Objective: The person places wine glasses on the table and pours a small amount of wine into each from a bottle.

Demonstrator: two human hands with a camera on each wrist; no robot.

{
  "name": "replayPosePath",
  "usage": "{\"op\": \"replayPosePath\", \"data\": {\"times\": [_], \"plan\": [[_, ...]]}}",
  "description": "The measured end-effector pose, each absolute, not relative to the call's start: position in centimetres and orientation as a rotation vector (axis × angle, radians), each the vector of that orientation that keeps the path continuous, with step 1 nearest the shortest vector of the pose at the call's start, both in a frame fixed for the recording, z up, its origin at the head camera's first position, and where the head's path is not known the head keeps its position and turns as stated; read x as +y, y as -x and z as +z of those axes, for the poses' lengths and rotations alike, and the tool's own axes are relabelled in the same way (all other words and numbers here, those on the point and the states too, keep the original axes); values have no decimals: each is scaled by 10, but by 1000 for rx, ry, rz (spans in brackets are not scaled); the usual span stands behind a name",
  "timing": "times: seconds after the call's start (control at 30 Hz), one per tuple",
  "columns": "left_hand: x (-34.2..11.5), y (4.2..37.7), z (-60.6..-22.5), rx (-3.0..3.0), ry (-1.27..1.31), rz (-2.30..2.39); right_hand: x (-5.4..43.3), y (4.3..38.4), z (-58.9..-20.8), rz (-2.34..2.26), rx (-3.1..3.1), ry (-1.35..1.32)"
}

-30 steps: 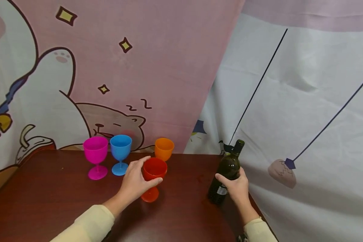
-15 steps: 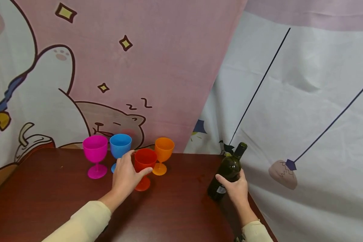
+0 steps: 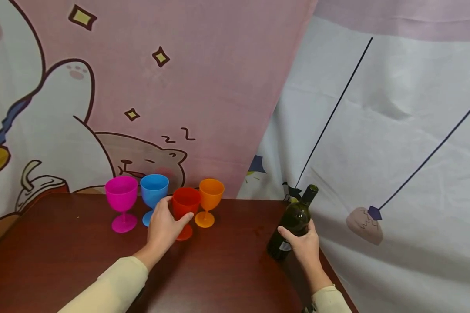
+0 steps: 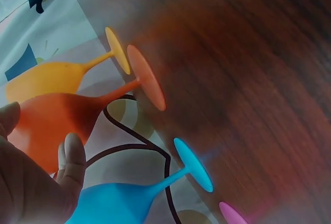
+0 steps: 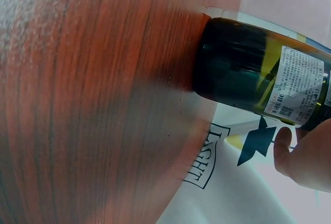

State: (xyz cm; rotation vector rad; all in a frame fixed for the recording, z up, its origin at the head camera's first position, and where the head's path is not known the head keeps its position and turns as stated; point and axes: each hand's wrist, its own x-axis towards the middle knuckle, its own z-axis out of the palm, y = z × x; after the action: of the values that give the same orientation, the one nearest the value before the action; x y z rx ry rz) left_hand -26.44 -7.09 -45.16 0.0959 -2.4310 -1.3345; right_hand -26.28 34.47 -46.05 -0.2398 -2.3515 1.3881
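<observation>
My left hand (image 3: 163,228) holds the bowl of a red plastic goblet (image 3: 186,203), its thumb on the near side. In the left wrist view the red goblet (image 4: 57,120) looks orange-red, and whether its foot touches the table cannot be told. An orange goblet (image 3: 210,193) stands close on its right. To its left are a blue goblet (image 3: 154,191), partly behind the hand, and a magenta goblet (image 3: 122,198). On the right, my right hand (image 3: 304,243) grips a dark green wine bottle (image 3: 295,219) round its body; its neck leans right. A printed white label (image 5: 297,84) shows on it.
All this is on a dark red-brown wooden table (image 3: 227,269). A cartoon-printed cloth (image 3: 227,95) hangs behind the table's far edge, and a whitish cloth (image 3: 395,165) runs along the right side, close to the bottle.
My left hand has carried the red goblet away from me and slightly left, in beside the orange one. The bottle leans slightly more to the right; the other goblets stay put.
</observation>
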Motion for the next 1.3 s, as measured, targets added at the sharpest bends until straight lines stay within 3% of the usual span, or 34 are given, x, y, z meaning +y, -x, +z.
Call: {"op": "replayPosePath", "data": {"times": [0.5, 0.73, 1.03, 1.3], "plan": [[-63, 295, -456, -2398, -321, -1493, 346, 264, -463, 1386, -2339, 230], [-63, 287, -458, -2456, -316, -1560, 345, 263, -462, 1412, -2337, 228], [-55, 243, -437, -2657, 174, -1125, 346, 263, -456, 1444, -2322, 195], [-40, 277, -384, -2540, 372, -742, 348, 265, -465, 1413, -2332, 194]]}}
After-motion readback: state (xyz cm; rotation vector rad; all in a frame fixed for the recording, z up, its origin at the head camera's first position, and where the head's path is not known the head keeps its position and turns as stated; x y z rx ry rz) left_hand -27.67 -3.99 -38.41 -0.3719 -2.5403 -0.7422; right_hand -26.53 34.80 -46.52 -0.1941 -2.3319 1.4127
